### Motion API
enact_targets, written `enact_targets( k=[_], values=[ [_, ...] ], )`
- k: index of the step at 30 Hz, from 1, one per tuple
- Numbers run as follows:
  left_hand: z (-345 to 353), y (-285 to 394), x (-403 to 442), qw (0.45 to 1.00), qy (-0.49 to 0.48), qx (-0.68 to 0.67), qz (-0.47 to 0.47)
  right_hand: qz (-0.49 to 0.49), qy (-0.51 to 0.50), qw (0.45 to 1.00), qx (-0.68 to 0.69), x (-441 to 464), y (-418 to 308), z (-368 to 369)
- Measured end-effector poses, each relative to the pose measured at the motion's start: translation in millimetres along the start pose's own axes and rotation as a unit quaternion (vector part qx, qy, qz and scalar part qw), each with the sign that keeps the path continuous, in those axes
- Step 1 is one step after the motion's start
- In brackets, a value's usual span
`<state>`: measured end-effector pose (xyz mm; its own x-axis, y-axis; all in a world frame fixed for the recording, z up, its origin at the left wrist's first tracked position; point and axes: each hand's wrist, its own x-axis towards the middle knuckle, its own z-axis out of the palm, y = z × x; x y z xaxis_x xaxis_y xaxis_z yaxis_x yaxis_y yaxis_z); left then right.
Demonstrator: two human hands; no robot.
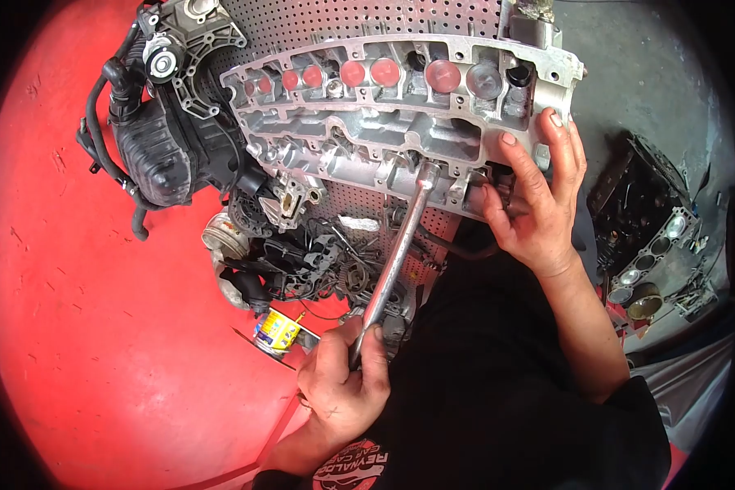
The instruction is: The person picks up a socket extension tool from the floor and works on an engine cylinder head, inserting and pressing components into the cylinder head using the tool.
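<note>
A long metal cylinder head (367,106) lies across the upper middle, with several round openings along its upper row, some of them red inside. My left hand (339,388), at the lower middle, is closed around the lower end of a long shiny wrench (396,261). The wrench slants up to the right, and its far end sits over the lower row of the cylinder head; what it fits onto is hidden. My right hand (543,192) rests on the right end of the cylinder head, fingers spread, holding nothing.
A perforated metal surface (302,23) lies under the cylinder head. To its left are a black plastic part (163,151) and a hose. Loose engine parts and a yellow can (276,332) are below. An engine block (641,220) stands at the right, beyond my right hand.
</note>
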<state>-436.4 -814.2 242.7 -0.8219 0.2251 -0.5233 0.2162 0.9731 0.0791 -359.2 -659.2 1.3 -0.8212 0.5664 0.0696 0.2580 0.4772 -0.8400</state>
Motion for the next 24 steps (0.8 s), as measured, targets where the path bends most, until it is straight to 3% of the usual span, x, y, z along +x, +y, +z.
enact_targets(
  k=[7, 24],
  values=[
    [-1.7, 0.4, 3.5, 1.000, -0.001, -0.001, 0.030, -0.002, -0.002, 1.000, -0.005, 0.2, -0.1, 0.2],
    [-1.4, 4.8, 1.2, 1.000, -0.003, -0.003, -0.002, 0.003, 0.001, 1.000, 0.007, 0.1, -0.4, 0.3]
  ],
)
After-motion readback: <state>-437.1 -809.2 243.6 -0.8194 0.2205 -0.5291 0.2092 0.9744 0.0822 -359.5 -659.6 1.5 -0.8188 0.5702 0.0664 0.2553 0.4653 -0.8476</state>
